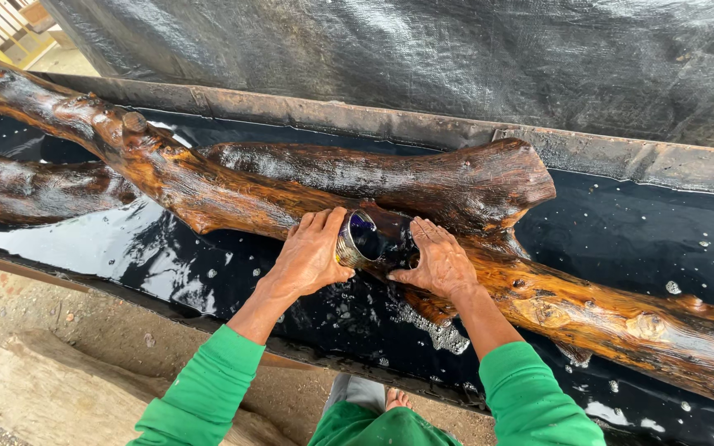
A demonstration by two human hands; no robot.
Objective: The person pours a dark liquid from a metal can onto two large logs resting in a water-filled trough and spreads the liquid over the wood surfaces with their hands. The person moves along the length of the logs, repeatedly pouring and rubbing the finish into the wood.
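- Between both palms, a metal can [367, 238] is gripped: left hand [311, 252] wraps its rim, right hand [440, 260] its far end.
- Under the grip, the wet log [233, 194]; tip steadily so liquid spreads evenly.
- Below that, a trough [638, 231] of dark liquid.

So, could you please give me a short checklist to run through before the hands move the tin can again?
1. Left hand on the tin can: ok, palm and fingers wrap its side.
2. Right hand steadying the can's other side: ok.
3. Can's mouth tipped toward the log: ok, it lies sideways against the wood.
4. Liquid left in the can: cannot tell, the inside looks dark.
5. Log wetted: ok near the hands, glossy; the right end looks drier.
6. Dark liquid contained in the trough: ok, none seen past the rim.
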